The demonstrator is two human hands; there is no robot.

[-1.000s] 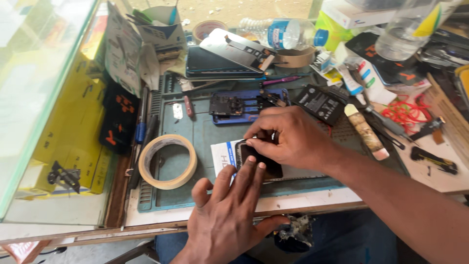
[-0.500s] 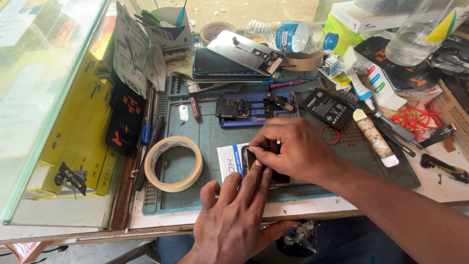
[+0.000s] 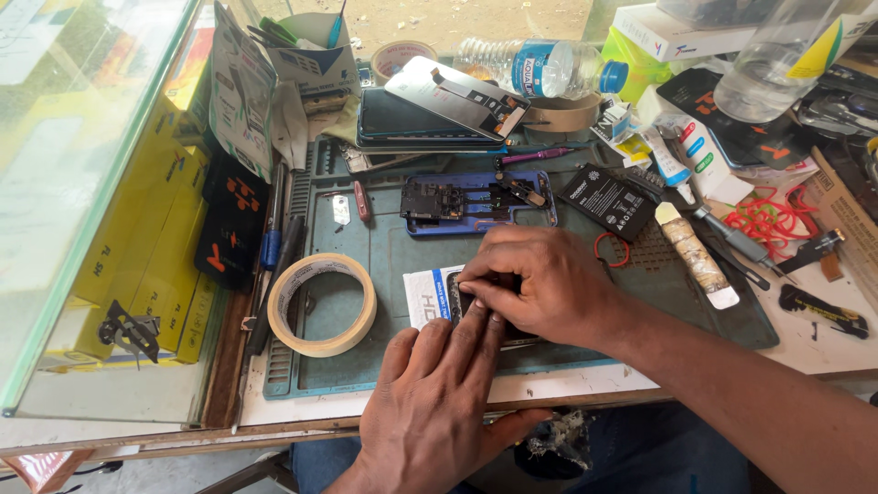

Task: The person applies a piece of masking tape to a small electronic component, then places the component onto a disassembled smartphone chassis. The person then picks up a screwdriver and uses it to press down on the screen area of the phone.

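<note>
A small dark phone screen [image 3: 456, 303] lies on a white packet [image 3: 423, 295] at the front of a grey-green work mat [image 3: 375, 247]. My left hand [image 3: 430, 402] lies flat with its fingertips pressing on the screen's near edge. My right hand [image 3: 540, 284] covers most of the screen from the right, fingers curled down onto its top edge. Whether the fingers pinch anything small is hidden. An opened blue phone frame [image 3: 476, 203] with its boards showing lies just beyond my hands.
A roll of tape [image 3: 322, 304] lies left on the mat. A black battery [image 3: 610, 199], a glue tube [image 3: 695, 254], red wire [image 3: 766, 220], several phones [image 3: 416, 117], plastic bottles [image 3: 540, 66], tools and yellow boxes [image 3: 155, 256] crowd the bench. A glass pane [image 3: 82, 183] stands left.
Both hands stay on the screen. My right hand's fingers have shifted slightly along its top edge, and the view has drifted a little to the right.
</note>
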